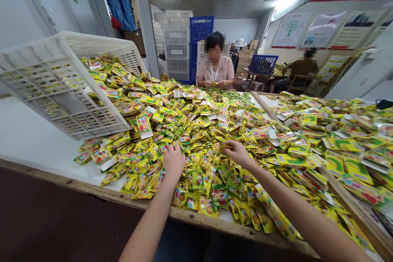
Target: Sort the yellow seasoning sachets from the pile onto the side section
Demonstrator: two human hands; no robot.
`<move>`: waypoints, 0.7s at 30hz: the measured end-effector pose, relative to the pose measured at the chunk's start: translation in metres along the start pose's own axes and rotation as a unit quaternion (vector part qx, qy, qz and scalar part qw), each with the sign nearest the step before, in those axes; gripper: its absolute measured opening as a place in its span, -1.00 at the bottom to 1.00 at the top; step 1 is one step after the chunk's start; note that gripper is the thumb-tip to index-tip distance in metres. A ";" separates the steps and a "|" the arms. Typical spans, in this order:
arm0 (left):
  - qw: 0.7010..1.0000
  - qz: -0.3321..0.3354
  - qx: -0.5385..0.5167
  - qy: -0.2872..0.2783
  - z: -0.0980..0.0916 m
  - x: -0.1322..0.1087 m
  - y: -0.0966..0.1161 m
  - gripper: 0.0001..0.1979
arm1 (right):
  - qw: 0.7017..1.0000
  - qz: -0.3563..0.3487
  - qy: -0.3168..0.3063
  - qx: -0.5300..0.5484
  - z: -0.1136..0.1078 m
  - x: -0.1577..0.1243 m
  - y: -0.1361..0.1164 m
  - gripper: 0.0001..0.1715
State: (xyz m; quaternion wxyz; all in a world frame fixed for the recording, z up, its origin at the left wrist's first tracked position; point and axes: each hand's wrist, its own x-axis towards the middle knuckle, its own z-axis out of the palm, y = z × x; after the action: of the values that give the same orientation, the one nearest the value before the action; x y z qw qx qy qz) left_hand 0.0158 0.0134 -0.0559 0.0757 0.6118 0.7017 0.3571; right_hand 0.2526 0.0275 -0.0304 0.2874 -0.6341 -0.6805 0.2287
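A thick heap of small yellow and green sachets (211, 204), printed with red fruit, covers the table in front of me. My left hand (174, 159) rests in the heap with its fingers bent down among the sachets; their tips are partly hidden, so what they hold cannot be made out. To the right, my right hand (238, 153) pinches a small yellow sachet (226, 146) between thumb and fingers, just above the heap. Yellow flat boxes (143, 125), some with white flaps open, lie mixed in beyond both hands.
A white plastic crate (101, 106) lies tipped at the left, boxes spilling from it. Wooden strips edge the table (215, 222) and divide off more boxes (346, 147) at right. Across sits a person (215, 67); another person (302, 67) sits farther back. Stacked crates (176, 49) stand behind.
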 end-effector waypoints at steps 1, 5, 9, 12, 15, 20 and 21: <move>1.000 0.000 -0.026 0.009 -0.003 -0.001 0.000 -0.73 | 0.999 0.008 0.018 0.037 -0.002 -0.006 0.001 -0.77; 0.986 0.000 -0.164 0.036 -0.018 -0.014 0.006 -0.89 | 0.980 0.023 0.031 0.195 0.002 -0.030 -0.012 -0.71; 0.953 -0.022 -0.300 0.025 -0.018 -0.048 0.025 -0.74 | 0.941 0.024 0.012 0.338 0.021 -0.050 -0.038 -0.60; 0.899 -0.067 -0.432 -0.005 -0.014 -0.069 0.040 -0.67 | 0.909 0.041 0.014 0.414 0.038 -0.061 -0.055 -0.52; 0.840 -0.124 -0.529 -0.009 -0.010 -0.079 0.048 -0.64 | 0.877 0.063 0.010 0.477 0.051 -0.072 -0.068 -0.51; 0.866 -0.100 -0.490 0.008 -0.002 -0.093 0.044 -0.68 | 0.858 0.080 0.015 0.508 0.054 -0.085 -0.074 -0.51; 0.883 -0.061 -0.465 -0.012 -0.002 -0.092 0.040 -0.70 | 0.864 0.079 0.009 0.497 0.052 -0.085 -0.072 -0.51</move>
State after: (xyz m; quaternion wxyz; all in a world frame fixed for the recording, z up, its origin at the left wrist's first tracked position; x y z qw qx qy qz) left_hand 0.0692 -0.0718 -0.0606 0.3813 0.4663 0.4905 0.6298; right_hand 0.1672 -0.0612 -0.0280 0.5514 -0.4604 -0.4216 0.5533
